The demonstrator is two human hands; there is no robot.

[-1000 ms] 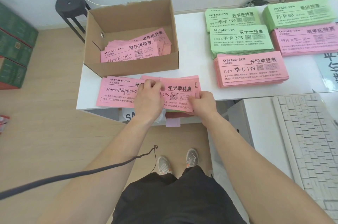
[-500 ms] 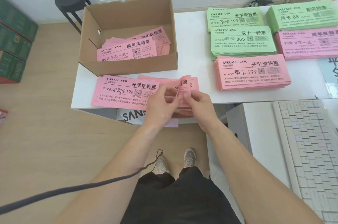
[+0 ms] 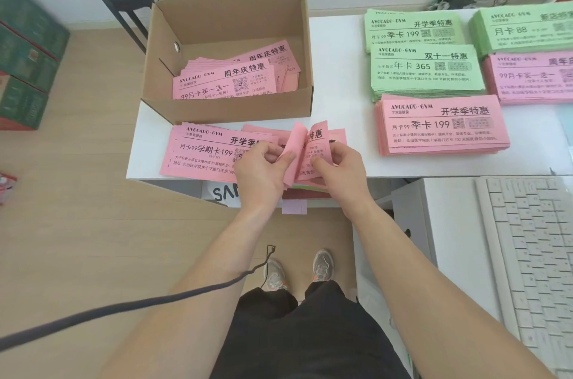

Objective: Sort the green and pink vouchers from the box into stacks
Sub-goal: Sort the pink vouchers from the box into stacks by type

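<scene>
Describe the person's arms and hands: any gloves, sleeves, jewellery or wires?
No gloves: the left hand and right hand are bare, with no ring or watch showing. Both forearms are uncovered; no sleeves reach into view. A dark cord crosses in front of the left forearm. Below are black shorts and grey trainers.

The brown box (image 3: 229,112) sits open at the far left, with a messy heap of pink vouchers (image 3: 223,82) inside. Just in front of it lies a flat pink pile (image 3: 198,155). Beside that, the left hand (image 3: 263,174) and right hand (image 3: 344,171) hold a pink bundle (image 3: 313,149), some sheets bent up. On the right lie three green stacks (image 3: 428,72) and two pink stacks (image 3: 440,127), all neat.
</scene>
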